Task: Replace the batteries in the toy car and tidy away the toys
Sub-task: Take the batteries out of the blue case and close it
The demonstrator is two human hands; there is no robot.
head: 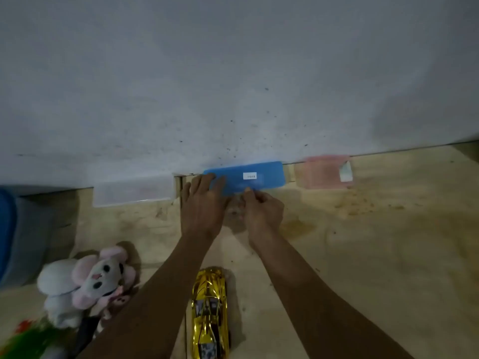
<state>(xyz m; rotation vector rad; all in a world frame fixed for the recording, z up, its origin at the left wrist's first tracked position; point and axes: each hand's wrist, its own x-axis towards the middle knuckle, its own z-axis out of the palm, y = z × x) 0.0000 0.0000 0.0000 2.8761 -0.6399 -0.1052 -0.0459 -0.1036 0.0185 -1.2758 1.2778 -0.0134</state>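
— Where the hands meet, what can be made out?

— Little. The left hand (203, 203) lies flat, fingers spread, on the blue lid (246, 177); the right hand (261, 209) pinches the lid's near edge. Whatever lies below the lid is blurred.

— Surface and surroundings?

— Beige tiled floor (363, 242) against a grey wall (233, 73).

— Count of items?

— One gold toy car (210, 312) between the forearms, cut off below; one plush mouse (88, 283) at left; one clear box (132, 193); one pink box (324, 172).
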